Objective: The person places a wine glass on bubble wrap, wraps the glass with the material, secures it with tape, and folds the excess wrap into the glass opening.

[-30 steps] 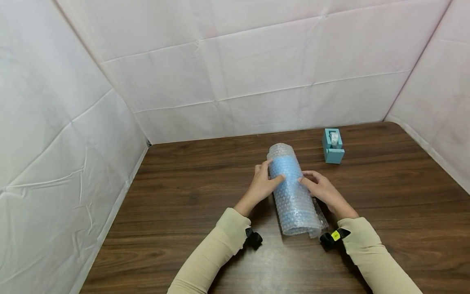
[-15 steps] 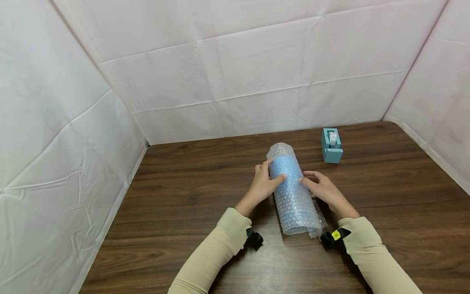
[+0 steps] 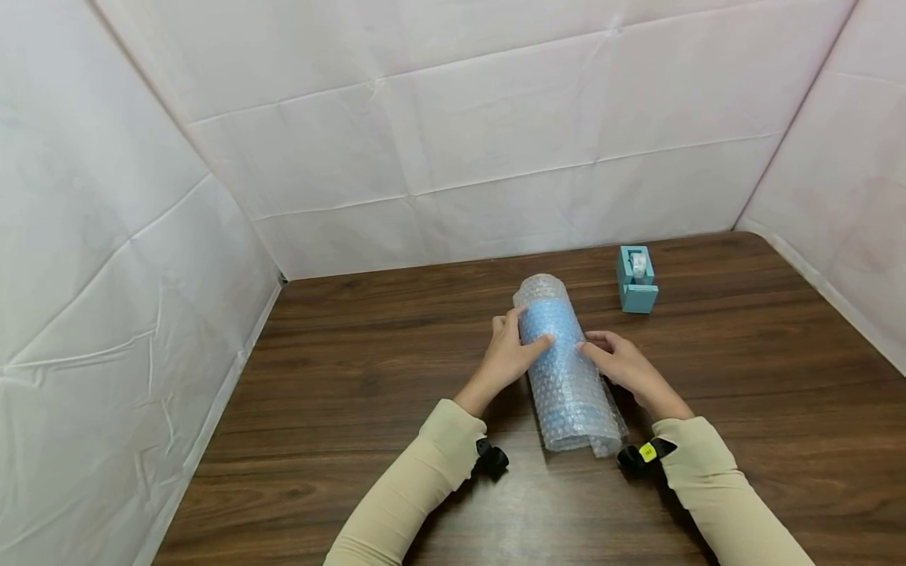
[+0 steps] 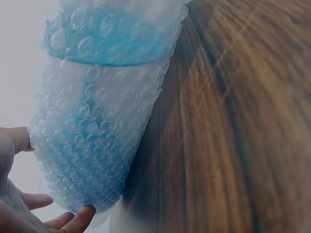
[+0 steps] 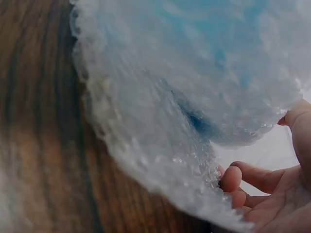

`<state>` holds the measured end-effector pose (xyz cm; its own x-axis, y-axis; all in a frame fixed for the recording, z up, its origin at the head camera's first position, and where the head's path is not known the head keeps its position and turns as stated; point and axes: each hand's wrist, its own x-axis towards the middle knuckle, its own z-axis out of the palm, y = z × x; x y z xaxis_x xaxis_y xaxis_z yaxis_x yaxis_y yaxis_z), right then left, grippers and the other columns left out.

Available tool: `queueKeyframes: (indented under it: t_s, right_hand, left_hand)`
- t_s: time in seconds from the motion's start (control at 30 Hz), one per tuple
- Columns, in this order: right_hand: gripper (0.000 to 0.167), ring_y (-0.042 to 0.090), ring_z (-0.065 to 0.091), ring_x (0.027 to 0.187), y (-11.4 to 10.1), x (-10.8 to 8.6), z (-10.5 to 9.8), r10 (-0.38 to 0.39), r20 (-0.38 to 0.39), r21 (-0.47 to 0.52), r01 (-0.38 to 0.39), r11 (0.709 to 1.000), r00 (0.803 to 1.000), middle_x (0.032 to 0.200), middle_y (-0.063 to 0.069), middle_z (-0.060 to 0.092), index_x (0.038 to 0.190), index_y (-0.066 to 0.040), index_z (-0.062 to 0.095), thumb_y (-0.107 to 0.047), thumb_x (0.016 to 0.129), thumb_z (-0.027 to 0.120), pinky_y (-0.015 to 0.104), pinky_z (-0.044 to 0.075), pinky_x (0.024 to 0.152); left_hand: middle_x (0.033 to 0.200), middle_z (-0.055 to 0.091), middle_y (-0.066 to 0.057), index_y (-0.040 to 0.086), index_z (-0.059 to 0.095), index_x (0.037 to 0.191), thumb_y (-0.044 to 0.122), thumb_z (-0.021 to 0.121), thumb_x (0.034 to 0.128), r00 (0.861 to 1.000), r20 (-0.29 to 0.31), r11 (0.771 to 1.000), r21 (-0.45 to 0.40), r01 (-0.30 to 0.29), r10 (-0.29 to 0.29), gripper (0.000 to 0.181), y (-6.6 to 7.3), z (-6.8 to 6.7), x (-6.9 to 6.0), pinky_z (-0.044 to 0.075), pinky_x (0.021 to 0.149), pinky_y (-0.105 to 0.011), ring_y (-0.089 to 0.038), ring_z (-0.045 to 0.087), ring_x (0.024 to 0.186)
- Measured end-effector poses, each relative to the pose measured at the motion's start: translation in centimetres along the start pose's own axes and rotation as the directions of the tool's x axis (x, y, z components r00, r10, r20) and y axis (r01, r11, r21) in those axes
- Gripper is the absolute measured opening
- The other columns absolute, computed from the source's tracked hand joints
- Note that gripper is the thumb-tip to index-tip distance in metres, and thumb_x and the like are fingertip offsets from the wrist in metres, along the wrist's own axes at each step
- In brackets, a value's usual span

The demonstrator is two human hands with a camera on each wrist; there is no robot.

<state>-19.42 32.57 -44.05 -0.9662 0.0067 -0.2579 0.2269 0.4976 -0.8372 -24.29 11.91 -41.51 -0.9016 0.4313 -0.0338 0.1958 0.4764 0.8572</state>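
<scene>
A roll of bubble wrap [image 3: 562,381] lies on the table, wound around something light blue whose kind I cannot tell through the layers. My left hand [image 3: 506,351] holds its left side, thumb on top and fingers along the far left edge. In the left wrist view the fingertips [image 4: 86,211] touch the wrap near one end. My right hand [image 3: 623,365] grips the right side, its thumb against the roll. The right wrist view shows a loose flap [image 5: 146,160] of bubble wrap apart from the roll, with the curled fingers [image 5: 232,178] at its edge.
A teal tape dispenser [image 3: 637,281] with a roll of tape stands at the back right of the brown wooden table [image 3: 368,338]. White sheeting [image 3: 425,141] encloses the table at the back and both sides.
Both hands keep their hold on the roll and hardly move. The loose flap at the roll's right has drawn slightly closer to it. The head view has shifted a little.
</scene>
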Motion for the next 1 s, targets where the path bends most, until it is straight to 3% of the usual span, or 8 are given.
queueKeyframes:
  t_s: [0.27, 0.47, 0.67, 0.73, 0.9, 1.0]
  right_hand:
    - [0.071, 0.035, 0.051, 0.115, 0.09, -0.16, 0.11, -0.033, -0.023, 0.006, 0.033, 0.999, 0.999, 0.143, 0.028, 0.04, 0.149, -0.002, 0.03, -0.05, 0.098, 0.044, 0.032, 0.048, 0.074]
    - [0.072, 0.032, 0.052, 0.112, 0.09, -0.21, 0.06, -0.017, -0.026, 0.007, 0.017, 1.0, 1.0, 0.143, 0.027, 0.04, 0.149, -0.002, 0.029, -0.05, 0.098, 0.043, 0.029, 0.047, 0.073]
    - [0.071, 0.029, 0.053, 0.105, 0.18, -0.15, 0.0, -0.005, -0.035, 0.017, 0.006, 1.0, 0.999, 0.139, 0.027, 0.044, 0.148, 0.001, 0.03, -0.048, 0.099, 0.042, 0.028, 0.047, 0.072]
    - [0.07, 0.027, 0.053, 0.1, 0.21, -0.12, -0.01, -0.001, -0.04, 0.019, 0.002, 1.0, 0.999, 0.134, 0.027, 0.048, 0.147, 0.003, 0.032, -0.047, 0.099, 0.042, 0.028, 0.047, 0.071]
    - [0.068, 0.02, 0.049, 0.084, 0.16, -0.11, -0.04, 0.022, -0.043, 0.025, -0.021, 0.999, 0.999, 0.099, 0.014, 0.054, 0.144, 0.005, 0.037, -0.045, 0.099, 0.043, 0.028, 0.046, 0.068]
    - [0.068, 0.019, 0.05, 0.087, 0.12, -0.16, -0.06, 0.023, -0.042, 0.014, -0.022, 1.0, 0.999, 0.103, 0.016, 0.056, 0.144, 0.005, 0.038, -0.045, 0.1, 0.042, 0.027, 0.047, 0.069]
  left_hand:
    - [0.14, 0.03, -0.02, 0.014, 0.025, 0.152, 0.039, 0.053, 0.0958, 1.0, 0.004, 1.0, 0.015, -0.019, 0.019, 0.068, 0.16, -0.06, 0.15, 0.047, 0.094, -0.044, -0.03, 0.052, 0.112]
    - [0.141, 0.029, -0.018, 0.015, 0.025, 0.152, 0.031, 0.051, 0.0932, 1.0, 0.022, 1.0, 0.015, -0.02, 0.02, 0.067, 0.22, -0.14, 0.26, 0.048, 0.085, -0.036, -0.022, 0.05, 0.103]
    - [0.143, 0.028, -0.019, 0.016, 0.026, 0.152, 0.032, 0.056, 0.0926, 1.0, 0.014, 1.0, 0.009, -0.021, 0.02, 0.068, 0.37, -0.01, 0.24, 0.049, 0.089, -0.038, -0.026, 0.053, 0.111]
    - [0.143, 0.028, -0.019, 0.016, 0.026, 0.152, 0.032, 0.057, 0.0931, 1.0, 0.013, 1.0, 0.008, -0.022, 0.022, 0.068, 0.47, 0.01, 0.19, 0.05, 0.09, -0.039, -0.028, 0.052, 0.113]
    - [0.143, 0.029, -0.019, 0.016, 0.026, 0.152, 0.033, 0.059, 0.0935, 0.999, 0.009, 0.999, 0.017, -0.031, 0.031, 0.069, 0.65, -0.02, 0.13, 0.049, 0.091, -0.04, -0.028, 0.052, 0.113]
    - [0.142, 0.03, -0.019, 0.016, 0.027, 0.152, 0.034, 0.059, 0.0935, 0.999, 0.008, 0.999, 0.021, -0.037, 0.036, 0.069, 0.63, -0.01, 0.13, 0.049, 0.091, -0.04, -0.029, 0.053, 0.112]
